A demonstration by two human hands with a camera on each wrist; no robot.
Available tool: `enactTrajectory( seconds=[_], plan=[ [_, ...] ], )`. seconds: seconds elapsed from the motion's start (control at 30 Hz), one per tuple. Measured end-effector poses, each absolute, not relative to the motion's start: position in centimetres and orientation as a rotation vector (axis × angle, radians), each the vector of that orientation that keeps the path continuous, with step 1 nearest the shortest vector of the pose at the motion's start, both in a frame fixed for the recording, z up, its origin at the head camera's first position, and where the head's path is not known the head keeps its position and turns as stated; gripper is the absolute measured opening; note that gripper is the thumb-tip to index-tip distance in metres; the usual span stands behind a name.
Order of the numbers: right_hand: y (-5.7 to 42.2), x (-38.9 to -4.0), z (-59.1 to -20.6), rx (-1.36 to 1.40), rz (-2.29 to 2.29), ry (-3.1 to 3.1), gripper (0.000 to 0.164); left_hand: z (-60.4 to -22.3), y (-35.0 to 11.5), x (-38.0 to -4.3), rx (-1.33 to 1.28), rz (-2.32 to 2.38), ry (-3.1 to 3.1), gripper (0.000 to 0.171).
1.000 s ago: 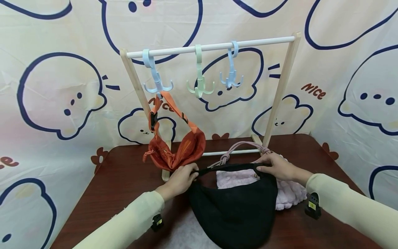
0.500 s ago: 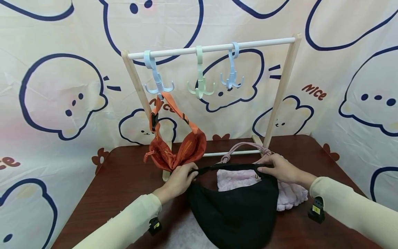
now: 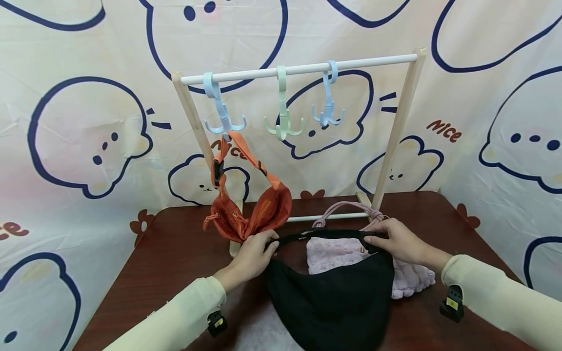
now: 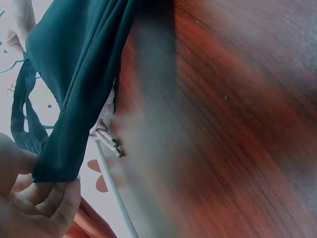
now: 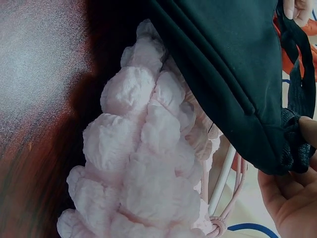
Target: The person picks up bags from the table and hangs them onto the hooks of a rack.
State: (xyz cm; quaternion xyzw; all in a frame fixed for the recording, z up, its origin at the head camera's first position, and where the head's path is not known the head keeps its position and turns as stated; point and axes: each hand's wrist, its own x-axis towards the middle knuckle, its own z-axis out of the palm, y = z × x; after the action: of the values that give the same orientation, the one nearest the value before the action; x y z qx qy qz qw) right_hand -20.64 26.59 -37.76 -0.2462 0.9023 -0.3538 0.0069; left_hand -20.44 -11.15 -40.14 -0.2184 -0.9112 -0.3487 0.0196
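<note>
Between my two hands hangs a black shoulder bag (image 3: 329, 302), held by its upper corners where the strap meets the body. My left hand (image 3: 252, 256) pinches the left corner; in the left wrist view, thumb and fingers close on the dark fabric (image 4: 64, 148). The right corner is gripped by my right hand (image 3: 401, 243), its thumb over the gathered strap end in the right wrist view. Behind the black bag lies a pale pink puffy bag (image 5: 133, 148) with knotted pink cord handles (image 3: 347, 204), partly hidden.
An orange waist bag (image 3: 232, 214) hangs from the left blue hook (image 3: 223, 117) on a rack with a white rail (image 3: 303, 69). A green hook (image 3: 283, 122) and another blue hook (image 3: 328, 109) hang further right. Everything stands on a dark wooden table (image 3: 153, 253).
Both hands keep their hold on the black bag's corners. My wrists have lowered and spread outward slightly, while the bag stays nearly in place.
</note>
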Motion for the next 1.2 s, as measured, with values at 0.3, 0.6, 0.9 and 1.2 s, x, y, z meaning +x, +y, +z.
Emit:
enactTrajectory(
  seconds=[0.3, 0.6, 0.9, 1.2],
  plan=[
    [26.5, -20.4, -37.6, -0.75, -1.101, 2.858, 0.02, -39.7, -11.1, -20.2, -0.674, -1.097, -2.809, 0.013],
    [26.6, -20.2, -37.6, -0.771, -1.141, 2.867, 0.021, -39.3, -11.0, -19.7, -0.631, -1.098, -2.814, 0.01],
    [26.6, -19.7, -37.0, -0.775, -1.126, 2.87, 0.025, -38.6, -11.0, -19.5, -0.637, -1.105, -2.792, 0.01],
    [26.4, -19.4, -36.4, -0.769, -1.168, 2.842, 0.025, -38.2, -11.1, -19.4, -0.623, -1.158, -2.799, 0.011]
  ],
)
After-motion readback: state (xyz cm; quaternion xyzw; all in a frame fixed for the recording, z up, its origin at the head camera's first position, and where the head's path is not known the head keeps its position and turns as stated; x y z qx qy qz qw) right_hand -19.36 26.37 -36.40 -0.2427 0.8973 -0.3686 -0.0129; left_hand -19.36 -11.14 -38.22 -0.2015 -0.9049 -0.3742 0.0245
